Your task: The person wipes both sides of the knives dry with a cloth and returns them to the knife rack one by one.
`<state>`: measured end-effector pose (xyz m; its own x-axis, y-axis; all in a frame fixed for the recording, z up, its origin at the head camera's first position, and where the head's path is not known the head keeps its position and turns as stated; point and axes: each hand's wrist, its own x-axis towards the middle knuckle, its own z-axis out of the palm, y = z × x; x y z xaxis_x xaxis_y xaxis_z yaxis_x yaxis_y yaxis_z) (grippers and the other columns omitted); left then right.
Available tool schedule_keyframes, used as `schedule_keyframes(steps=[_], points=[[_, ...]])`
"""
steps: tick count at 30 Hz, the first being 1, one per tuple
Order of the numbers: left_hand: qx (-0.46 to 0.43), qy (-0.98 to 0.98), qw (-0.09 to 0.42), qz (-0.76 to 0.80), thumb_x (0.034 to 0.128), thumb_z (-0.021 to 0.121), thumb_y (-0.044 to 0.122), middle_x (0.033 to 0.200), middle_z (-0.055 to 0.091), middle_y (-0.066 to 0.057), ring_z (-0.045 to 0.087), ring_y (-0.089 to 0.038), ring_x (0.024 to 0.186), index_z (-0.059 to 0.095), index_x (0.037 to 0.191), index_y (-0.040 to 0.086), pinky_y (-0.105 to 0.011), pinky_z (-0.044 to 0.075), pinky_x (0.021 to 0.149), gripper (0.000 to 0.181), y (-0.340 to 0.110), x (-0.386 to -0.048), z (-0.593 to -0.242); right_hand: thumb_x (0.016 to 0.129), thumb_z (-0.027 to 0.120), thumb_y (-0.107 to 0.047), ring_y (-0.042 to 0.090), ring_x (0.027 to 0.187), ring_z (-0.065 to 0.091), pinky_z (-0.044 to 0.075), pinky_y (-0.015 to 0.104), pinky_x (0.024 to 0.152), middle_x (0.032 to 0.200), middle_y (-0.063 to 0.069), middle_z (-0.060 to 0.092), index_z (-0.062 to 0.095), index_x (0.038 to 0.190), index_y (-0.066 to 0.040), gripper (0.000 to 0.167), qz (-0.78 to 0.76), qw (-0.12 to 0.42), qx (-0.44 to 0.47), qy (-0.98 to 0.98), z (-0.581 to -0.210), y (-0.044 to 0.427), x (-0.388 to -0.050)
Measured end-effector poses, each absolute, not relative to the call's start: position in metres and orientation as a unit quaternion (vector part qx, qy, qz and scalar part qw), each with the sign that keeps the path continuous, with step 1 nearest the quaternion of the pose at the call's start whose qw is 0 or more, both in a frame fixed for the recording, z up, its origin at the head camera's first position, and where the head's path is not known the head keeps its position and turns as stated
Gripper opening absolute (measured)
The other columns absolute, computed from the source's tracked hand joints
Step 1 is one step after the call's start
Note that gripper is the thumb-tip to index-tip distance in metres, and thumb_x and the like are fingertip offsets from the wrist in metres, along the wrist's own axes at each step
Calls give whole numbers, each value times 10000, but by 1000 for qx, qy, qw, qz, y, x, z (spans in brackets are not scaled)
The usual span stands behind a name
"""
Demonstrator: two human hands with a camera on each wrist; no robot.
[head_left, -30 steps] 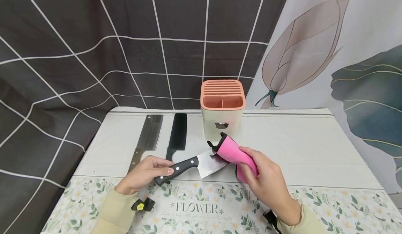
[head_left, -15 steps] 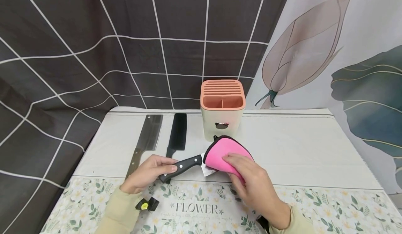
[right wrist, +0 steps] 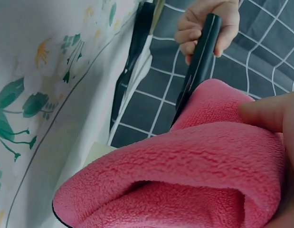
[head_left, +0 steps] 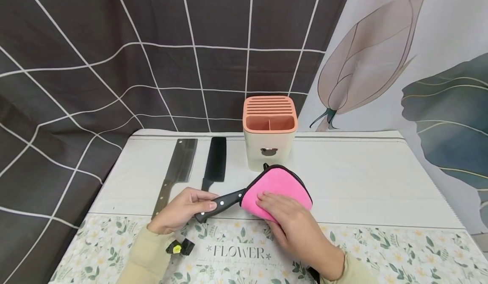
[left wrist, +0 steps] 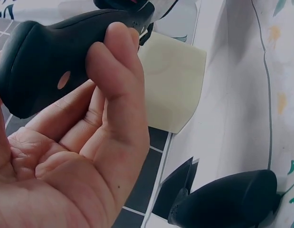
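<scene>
My left hand pinches the black riveted handle of a knife, tilted up to the right. A pink cloth with black edging, held by my right hand, covers the blade, which is hidden in the head view. Seen from the right wrist, the cloth is folded over and reaches up to the handle. In the left wrist view, thumb and fingers hold the handle near its end.
A cleaver with a brown handle and a black-bladed knife lie on the table at the left. Behind the cloth stands a cream knife block with an orange slotted top.
The cloth has spread over the blade, hiding it, and moved left toward the handle with my right hand. My left hand has shifted slightly right with the knife.
</scene>
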<state>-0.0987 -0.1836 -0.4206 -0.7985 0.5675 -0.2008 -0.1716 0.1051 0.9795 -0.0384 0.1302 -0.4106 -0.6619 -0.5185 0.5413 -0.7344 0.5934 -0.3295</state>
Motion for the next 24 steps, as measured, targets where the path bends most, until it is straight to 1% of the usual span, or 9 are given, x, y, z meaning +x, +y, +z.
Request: schedule_keyframes(steps=[6, 9, 13, 16, 20, 24], points=[[151, 687, 286, 651, 956, 666, 84, 1142, 698, -207, 679, -141, 925, 582, 1257, -184, -247, 562, 792, 411, -185, -99, -421, 837, 735, -108, 215, 1346, 513, 390, 465, 1095, 1429, 27, 582, 617, 1382, -115, 558, 223, 194, 361, -884, -415, 127, -37], [159, 690, 283, 647, 958, 661, 78, 1164, 687, -221, 675, -138, 938, 574, 1262, -190, -248, 561, 806, 415, -186, -99, -420, 815, 719, -86, 241, 1368, 489, 368, 483, 1104, 1455, 46, 558, 597, 1404, -107, 602, 207, 205, 369, -883, -418, 125, -37], [166, 692, 280, 644, 956, 659, 76, 1171, 683, -228, 675, -132, 940, 573, 1263, -190, -247, 560, 809, 416, -185, -99, -418, 781, 694, -75, 263, 1389, 462, 305, 552, 1125, 1482, 62, 529, 574, 1425, -104, 656, 192, 216, 374, -881, -421, 124, -37], [161, 691, 281, 646, 954, 661, 78, 1167, 688, -218, 676, -129, 932, 577, 1266, -183, -246, 561, 799, 415, -184, -100, -419, 784, 691, -77, 264, 1411, 432, 257, 593, 1140, 1506, 61, 504, 560, 1439, -110, 669, 184, 213, 370, -885, -424, 124, -37], [159, 688, 282, 650, 953, 662, 74, 1150, 696, -201, 677, -133, 919, 587, 1259, -177, -244, 562, 783, 404, -184, -99, -420, 797, 671, -74, 269, 1411, 430, 268, 586, 1141, 1509, 67, 499, 565, 1430, -101, 642, 171, 212, 364, -891, -427, 125, -37], [160, 692, 277, 648, 951, 665, 71, 1136, 698, -197, 677, -133, 908, 602, 1245, -171, -239, 561, 774, 386, -183, -98, -421, 782, 663, -35, 276, 1388, 460, 300, 570, 1131, 1480, 75, 531, 580, 1409, -83, 634, 161, 215, 358, -894, -430, 125, -38]])
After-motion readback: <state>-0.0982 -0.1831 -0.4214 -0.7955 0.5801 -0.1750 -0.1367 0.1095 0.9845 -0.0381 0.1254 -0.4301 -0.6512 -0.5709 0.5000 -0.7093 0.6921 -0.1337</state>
